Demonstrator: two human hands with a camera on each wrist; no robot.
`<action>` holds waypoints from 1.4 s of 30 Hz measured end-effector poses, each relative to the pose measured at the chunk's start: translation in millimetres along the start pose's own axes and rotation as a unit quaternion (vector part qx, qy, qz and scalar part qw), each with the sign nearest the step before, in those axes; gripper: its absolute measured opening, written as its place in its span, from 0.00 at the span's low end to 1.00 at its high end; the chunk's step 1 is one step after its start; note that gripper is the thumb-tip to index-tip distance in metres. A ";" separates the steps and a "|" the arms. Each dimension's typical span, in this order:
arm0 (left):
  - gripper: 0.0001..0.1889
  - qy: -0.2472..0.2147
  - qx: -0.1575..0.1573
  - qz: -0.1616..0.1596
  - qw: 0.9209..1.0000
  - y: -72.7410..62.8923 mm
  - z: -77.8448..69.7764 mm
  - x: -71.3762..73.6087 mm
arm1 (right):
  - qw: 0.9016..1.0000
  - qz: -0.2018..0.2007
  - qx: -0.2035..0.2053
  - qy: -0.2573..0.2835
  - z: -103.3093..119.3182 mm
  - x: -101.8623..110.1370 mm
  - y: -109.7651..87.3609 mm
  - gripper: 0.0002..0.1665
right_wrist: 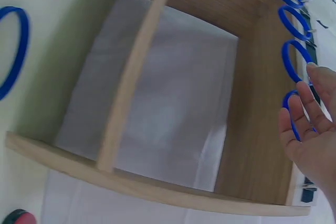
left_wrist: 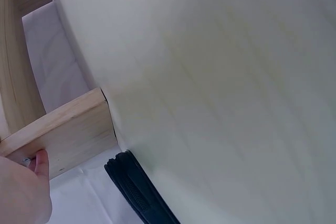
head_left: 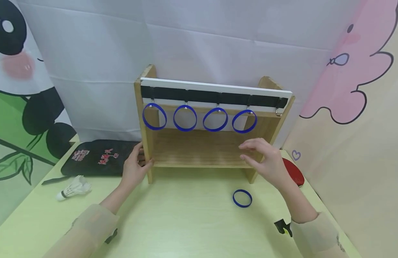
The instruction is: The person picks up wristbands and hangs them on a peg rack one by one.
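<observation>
A small wooden shelf (head_left: pixel 199 147) stands on the table, with a white-and-black hook strip (head_left: pixel 215 96) along its top front. Several blue rings (head_left: pixel 185 118) hang from the hooks in a row; the rightmost hook (head_left: pixel 278 111) carries none. My left hand (head_left: pixel 133 168) grips the shelf's left side panel (left_wrist: pixel 79 132), thumb toward the front and fingers on the outer side. Before the shelf's right part, just below the rightmost hanging ring (head_left: pixel 244 122), hovers my right hand (right_wrist: pixel 312 129), its fingers loosely bent and nothing between them. Another blue ring (head_left: pixel 242 198) lies flat on the table.
Left of the shelf lies a black zipped case (head_left: pixel 102 157), with a shuttlecock (head_left: pixel 73 187) in front of it. A red paddle (head_left: pixel 293 172) lies right of the shelf, partly behind my right forearm. White cloth (head_left: pixel 199 43) hangs behind the shelf.
</observation>
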State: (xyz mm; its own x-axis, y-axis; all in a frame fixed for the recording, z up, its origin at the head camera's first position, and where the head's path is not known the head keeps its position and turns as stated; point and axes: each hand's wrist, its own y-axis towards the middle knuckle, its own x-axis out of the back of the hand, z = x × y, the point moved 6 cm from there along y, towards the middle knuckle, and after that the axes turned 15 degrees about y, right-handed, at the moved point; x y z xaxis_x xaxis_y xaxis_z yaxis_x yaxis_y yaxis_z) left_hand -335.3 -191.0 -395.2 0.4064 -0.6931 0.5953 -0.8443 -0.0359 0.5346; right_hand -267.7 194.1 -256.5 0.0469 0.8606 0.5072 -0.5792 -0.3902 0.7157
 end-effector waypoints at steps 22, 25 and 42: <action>0.37 -0.005 0.006 -0.001 1.000 -0.6 -1.9 1.5 | 0.984 0.145 -0.099 -0.030 -96.7 -40.0 -88.0 0.18; 0.36 -0.004 0.006 -0.002 1.000 0.1 -1.8 1.3 | 0.971 0.193 -0.138 -0.029 -110.4 -45.8 -95.7 0.17; 0.36 -0.004 0.009 0.001 1.000 0.0 -2.7 1.0 | 0.931 0.281 -0.233 0.004 -153.3 -62.4 -108.5 0.10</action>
State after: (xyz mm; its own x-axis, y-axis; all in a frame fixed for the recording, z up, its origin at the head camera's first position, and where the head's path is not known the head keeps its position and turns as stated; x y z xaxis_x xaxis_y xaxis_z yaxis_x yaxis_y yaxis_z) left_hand -333.9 -189.8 -392.9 0.4017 -0.6983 0.5925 -0.8515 -0.0466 0.5224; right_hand -332.5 233.0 -439.4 -0.3746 0.5658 0.7346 -0.8004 -0.5972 0.0518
